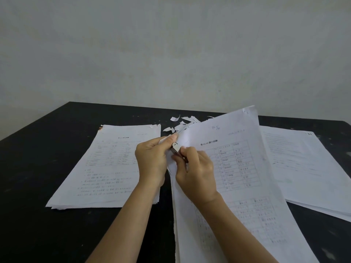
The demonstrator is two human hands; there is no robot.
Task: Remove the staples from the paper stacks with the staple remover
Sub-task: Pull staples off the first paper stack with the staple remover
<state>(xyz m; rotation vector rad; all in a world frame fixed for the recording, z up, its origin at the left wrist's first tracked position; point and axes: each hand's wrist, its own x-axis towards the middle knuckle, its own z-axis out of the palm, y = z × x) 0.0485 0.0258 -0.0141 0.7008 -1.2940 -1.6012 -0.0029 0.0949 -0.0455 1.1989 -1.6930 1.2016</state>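
Metal staple remover (175, 148) mostly hidden in right hand (197, 171)

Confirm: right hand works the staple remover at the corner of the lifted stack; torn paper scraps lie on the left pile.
The head view shows the torn paper scraps on the black table beyond the left pile, not on it. The right hand does work the staple remover at the corner of the lifted stack.
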